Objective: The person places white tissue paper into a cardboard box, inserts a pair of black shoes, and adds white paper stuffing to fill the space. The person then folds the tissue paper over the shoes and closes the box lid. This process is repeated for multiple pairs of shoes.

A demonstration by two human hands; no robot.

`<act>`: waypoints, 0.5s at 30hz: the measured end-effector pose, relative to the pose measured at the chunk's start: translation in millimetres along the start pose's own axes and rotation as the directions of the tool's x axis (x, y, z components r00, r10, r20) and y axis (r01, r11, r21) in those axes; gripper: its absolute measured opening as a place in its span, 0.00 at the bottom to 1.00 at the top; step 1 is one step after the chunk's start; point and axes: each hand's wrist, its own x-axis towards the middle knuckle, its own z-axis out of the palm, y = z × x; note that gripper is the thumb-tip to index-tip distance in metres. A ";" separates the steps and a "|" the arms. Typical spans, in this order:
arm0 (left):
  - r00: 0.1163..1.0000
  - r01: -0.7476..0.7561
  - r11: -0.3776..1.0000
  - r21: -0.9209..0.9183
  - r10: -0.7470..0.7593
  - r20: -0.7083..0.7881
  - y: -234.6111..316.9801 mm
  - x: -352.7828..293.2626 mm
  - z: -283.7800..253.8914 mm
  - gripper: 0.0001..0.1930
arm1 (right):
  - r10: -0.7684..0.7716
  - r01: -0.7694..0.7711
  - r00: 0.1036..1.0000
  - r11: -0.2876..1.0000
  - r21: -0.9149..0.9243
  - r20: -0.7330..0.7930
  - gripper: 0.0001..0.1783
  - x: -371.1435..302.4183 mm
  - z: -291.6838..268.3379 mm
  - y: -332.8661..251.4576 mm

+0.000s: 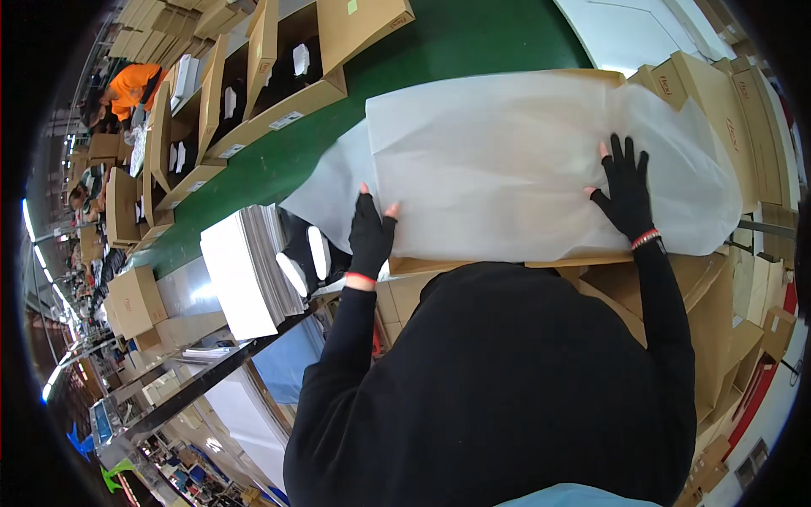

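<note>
A large sheet of thin white wrapping paper [490,160] lies spread over a shallow brown cardboard box [583,259], whose edges show along the near and far sides. My right hand [627,190], in a black glove with some bare fingertips, rests flat on the paper's right part, fingers spread. At the paper's left side, my left hand [370,237] is gloved the same way, its thumb apart from the fingers and touching the sheet. Just left of it are black shoes with white soles [318,252]. What lies beneath the paper is hidden.
A tall stack of white paper sheets [245,270] stands at the left. Open cartons [296,101] with black-and-white contents line the green conveyor belt [473,51]. Flat brown boxes [735,135] lean at the right. Farther left, a person in an orange top [135,87] works.
</note>
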 end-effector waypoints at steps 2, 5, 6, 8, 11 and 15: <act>0.973 0.113 0.994 -0.001 -0.110 0.204 4.3 -8.6 3.7 0.38 | 0.069 -0.056 0.990 0.993 -0.102 0.123 0.49 -1.1 36.3 24.2; 0.916 0.231 0.973 -0.008 -0.215 0.340 21.3 2.4 17.0 0.39 | 0.307 -0.185 0.834 0.939 -0.290 0.458 0.50 17.3 21.9 19.1; 0.963 0.110 0.993 -0.031 -0.099 0.251 36.9 9.2 13.6 0.39 | 0.175 -0.135 0.955 0.975 -0.178 0.238 0.53 19.0 30.6 20.8; 0.983 0.023 1.000 -0.014 -0.020 0.185 59.1 8.6 5.4 0.40 | -0.050 0.054 0.991 0.998 -0.033 0.122 0.56 47.4 3.7 -10.3; 0.978 0.006 0.999 -0.035 0.002 0.207 46.3 -18.5 11.4 0.37 | -0.299 0.279 0.944 0.949 0.148 0.139 0.63 92.0 -11.1 -65.2; 0.967 0.012 1.000 0.014 -0.015 0.254 49.6 -28.7 11.8 0.32 | -0.414 0.407 0.858 0.909 0.090 0.303 0.67 134.0 81.0 -87.4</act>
